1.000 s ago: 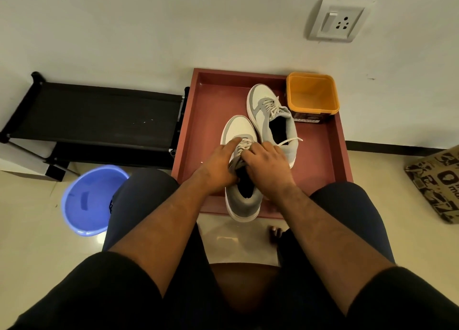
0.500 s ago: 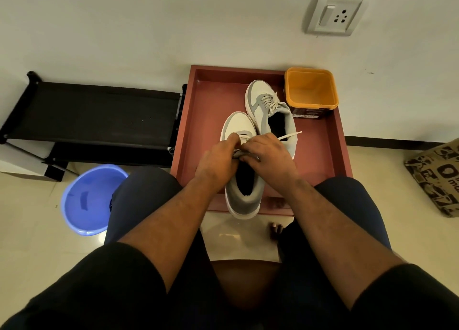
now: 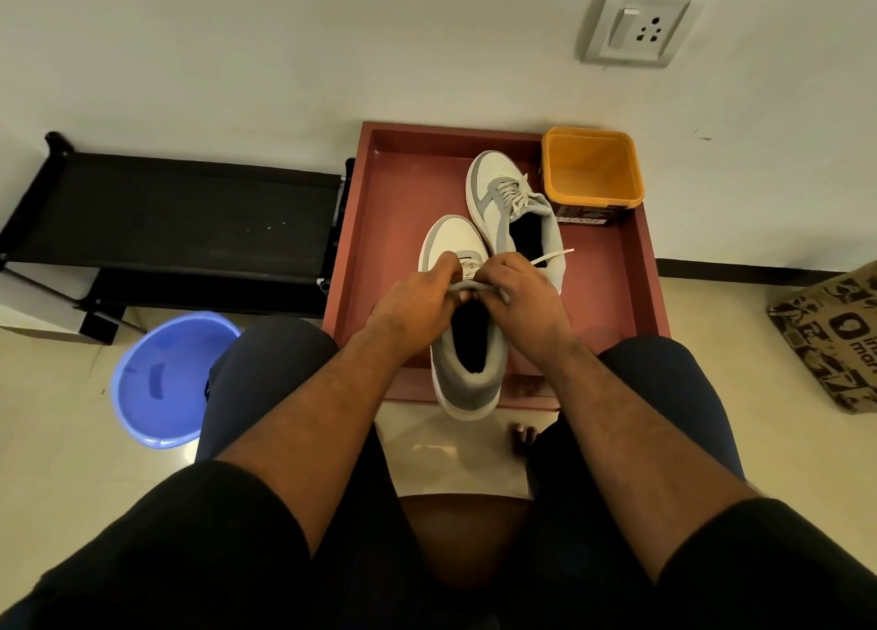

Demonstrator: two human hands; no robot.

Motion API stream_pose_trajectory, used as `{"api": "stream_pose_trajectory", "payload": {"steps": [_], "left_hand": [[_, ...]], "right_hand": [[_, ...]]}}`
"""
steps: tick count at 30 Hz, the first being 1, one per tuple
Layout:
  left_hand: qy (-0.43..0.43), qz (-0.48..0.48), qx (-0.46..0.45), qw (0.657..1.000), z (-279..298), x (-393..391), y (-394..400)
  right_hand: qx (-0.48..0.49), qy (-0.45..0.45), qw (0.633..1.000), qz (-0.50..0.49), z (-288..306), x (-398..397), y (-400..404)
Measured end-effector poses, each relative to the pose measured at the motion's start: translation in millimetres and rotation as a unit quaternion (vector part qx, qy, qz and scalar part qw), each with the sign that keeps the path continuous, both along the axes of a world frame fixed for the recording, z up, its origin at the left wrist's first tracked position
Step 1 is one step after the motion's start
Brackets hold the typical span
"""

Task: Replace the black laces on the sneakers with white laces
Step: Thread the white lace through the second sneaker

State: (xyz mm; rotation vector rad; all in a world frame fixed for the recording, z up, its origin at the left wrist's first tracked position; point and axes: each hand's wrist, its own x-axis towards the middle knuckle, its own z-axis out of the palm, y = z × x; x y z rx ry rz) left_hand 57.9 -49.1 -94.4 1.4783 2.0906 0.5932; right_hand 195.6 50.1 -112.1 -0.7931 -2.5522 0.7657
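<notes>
Two grey and white sneakers lie on a reddish-brown tray. The near sneaker has its heel over the tray's front edge. My left hand and my right hand meet over its tongue, fingers curled, both pinching the white lace between them. A loose white lace end sticks out to the right of my right hand. The far sneaker carries white laces and lies untouched beside it. No black lace is visible.
An orange tub stands in the tray's far right corner. A blue basin sits on the floor at left, in front of a low black rack. A printed paper bag is at right. My knees flank the tray.
Both hands have lifted off the sneaker's tongue and drawn the lace up between them. The sneaker's heel has slid slightly toward me.
</notes>
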Motion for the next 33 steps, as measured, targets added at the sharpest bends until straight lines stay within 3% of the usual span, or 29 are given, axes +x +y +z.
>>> {"api": "stream_pose_trajectory", "payload": {"steps": [5, 11, 16, 21, 26, 28, 30, 33], "left_hand": [[-0.196, 0.071, 0.000, 0.978, -4.5, -9.6, -9.4], [-0.267, 0.099, -0.051, 0.957, -3.0, -20.4, -9.7], [-0.133, 0.093, -0.062, 0.985, -6.9, -20.3, -7.0], [-0.020, 0.139, -0.029, 0.990, -0.8, -26.7, -6.8], [-0.029, 0.169, -0.026, 0.985, -1.1, -31.9, -7.0], [-0.085, 0.199, -0.003, 0.976, 2.8, -27.7, -3.9], [-0.229, 0.257, 0.021, 0.939, 8.3, -19.8, 0.9], [-0.460, 0.307, 0.051, 0.831, 7.5, -7.4, 7.9]], "right_hand": [[-0.185, 0.032, 0.981, -0.038, 16.2, 13.3, 7.9], [-0.071, -0.106, 0.992, -0.002, 23.0, 9.1, 11.0], [-0.058, -0.159, 0.985, -0.043, 14.4, 7.1, 10.3], [-0.067, -0.162, 0.975, -0.134, 9.5, 9.6, 6.8], [-0.091, -0.165, 0.967, -0.172, 6.4, 10.2, 0.8], [-0.132, -0.121, 0.963, -0.199, 4.5, 10.7, -0.3], [-0.269, -0.018, 0.929, -0.252, 1.6, 9.2, -0.9], [-0.541, 0.181, 0.760, -0.310, -0.4, 2.8, -5.8]]}}
